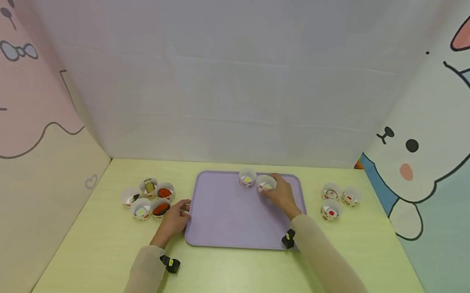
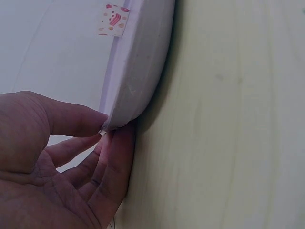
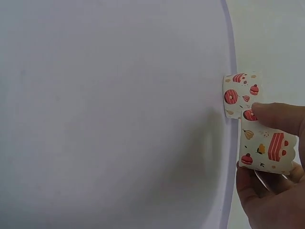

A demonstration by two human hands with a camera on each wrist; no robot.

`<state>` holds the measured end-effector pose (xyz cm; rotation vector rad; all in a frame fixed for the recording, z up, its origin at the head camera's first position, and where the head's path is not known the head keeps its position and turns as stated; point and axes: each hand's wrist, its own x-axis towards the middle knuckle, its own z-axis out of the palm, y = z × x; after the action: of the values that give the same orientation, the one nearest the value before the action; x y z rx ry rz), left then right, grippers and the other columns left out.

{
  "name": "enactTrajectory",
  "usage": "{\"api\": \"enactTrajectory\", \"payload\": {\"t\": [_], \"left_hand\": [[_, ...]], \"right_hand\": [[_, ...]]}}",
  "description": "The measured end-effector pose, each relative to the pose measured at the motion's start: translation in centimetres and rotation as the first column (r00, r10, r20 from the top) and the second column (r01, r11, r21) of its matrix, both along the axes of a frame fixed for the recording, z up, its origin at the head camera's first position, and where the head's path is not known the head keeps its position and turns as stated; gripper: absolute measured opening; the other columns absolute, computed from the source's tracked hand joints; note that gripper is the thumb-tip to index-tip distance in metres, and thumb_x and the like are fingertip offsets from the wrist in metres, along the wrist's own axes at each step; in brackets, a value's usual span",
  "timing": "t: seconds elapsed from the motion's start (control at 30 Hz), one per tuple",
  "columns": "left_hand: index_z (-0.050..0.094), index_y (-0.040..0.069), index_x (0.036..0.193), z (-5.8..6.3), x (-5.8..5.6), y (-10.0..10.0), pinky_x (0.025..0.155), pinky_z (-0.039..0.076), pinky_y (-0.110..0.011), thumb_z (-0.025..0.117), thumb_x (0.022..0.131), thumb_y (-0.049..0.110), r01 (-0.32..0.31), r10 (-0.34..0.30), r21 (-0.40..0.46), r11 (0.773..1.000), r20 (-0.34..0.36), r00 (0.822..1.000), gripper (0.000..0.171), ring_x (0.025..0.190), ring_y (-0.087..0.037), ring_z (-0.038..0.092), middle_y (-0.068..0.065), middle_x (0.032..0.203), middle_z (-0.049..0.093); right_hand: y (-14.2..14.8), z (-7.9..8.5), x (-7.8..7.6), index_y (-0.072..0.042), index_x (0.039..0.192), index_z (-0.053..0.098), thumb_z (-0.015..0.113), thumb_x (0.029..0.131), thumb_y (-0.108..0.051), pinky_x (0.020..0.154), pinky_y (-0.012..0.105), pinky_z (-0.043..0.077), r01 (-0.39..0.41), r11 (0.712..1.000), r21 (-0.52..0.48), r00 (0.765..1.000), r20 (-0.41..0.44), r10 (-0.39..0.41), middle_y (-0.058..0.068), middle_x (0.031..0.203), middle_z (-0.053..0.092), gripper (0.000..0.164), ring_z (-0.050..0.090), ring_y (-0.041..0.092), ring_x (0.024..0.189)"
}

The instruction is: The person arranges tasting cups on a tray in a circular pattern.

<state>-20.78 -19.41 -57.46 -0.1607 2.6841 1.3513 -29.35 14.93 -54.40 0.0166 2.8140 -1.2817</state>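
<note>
A lilac tray [image 1: 227, 222] lies on the pale yellow table. My left hand [image 1: 173, 221] is at its left edge; in the left wrist view the thumb and fingers pinch the tray's rim [image 2: 143, 71]. Over the tray's far side my right hand [image 1: 282, 197] grips a white paper baking cup [image 1: 266, 182], thumb on one side and fingers on the other. Cake and doughnut prints decorate this cup [image 3: 267, 148] in the right wrist view. Just left of it another printed cup [image 1: 247, 178] stands by the far rim, with something small and yellow inside.
Left of the tray, close to my left hand, several paper cups [image 1: 141, 210] hold small items, some red. Three more cups [image 1: 331, 210] stand right of the tray. A white wall [image 1: 240, 94] rises behind the table, with cartoon-printed panels at both sides.
</note>
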Motion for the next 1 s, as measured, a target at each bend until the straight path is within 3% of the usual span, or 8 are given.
{"api": "enactTrajectory", "payload": {"t": [0.6,1.0], "left_hand": [[0.055,0.005,0.137,-0.3,-0.1,0.0,0.063,0.051,-0.028,0.057,0.086,-0.001,-0.017,0.017,0.014,1.000,0.003,1.000,0.051,0.089,-0.020,0.064,-0.016,0.119,0.064],[0.055,0.005,0.136,-0.3,-0.1,-0.1,0.064,0.052,-0.029,0.057,0.085,-0.002,-0.015,0.015,0.022,1.000,0.001,1.000,0.051,0.092,-0.023,0.065,-0.016,0.119,0.064]], "right_hand": [[0.1,-1.5,-0.6,-0.008,0.141,0.046,0.078,0.078,-0.015,0.100,0.051,0.046,0.000,1.000,-0.011,0.999,0.033,0.000,0.023,0.130,0.058,0.071,0.056,0.038,0.117],[-0.5,-1.2,-1.0,-0.007,0.143,0.041,0.078,0.078,-0.013,0.102,0.052,0.044,-0.010,1.000,-0.012,1.000,0.029,0.010,0.024,0.135,0.055,0.075,0.054,0.039,0.120]]}}
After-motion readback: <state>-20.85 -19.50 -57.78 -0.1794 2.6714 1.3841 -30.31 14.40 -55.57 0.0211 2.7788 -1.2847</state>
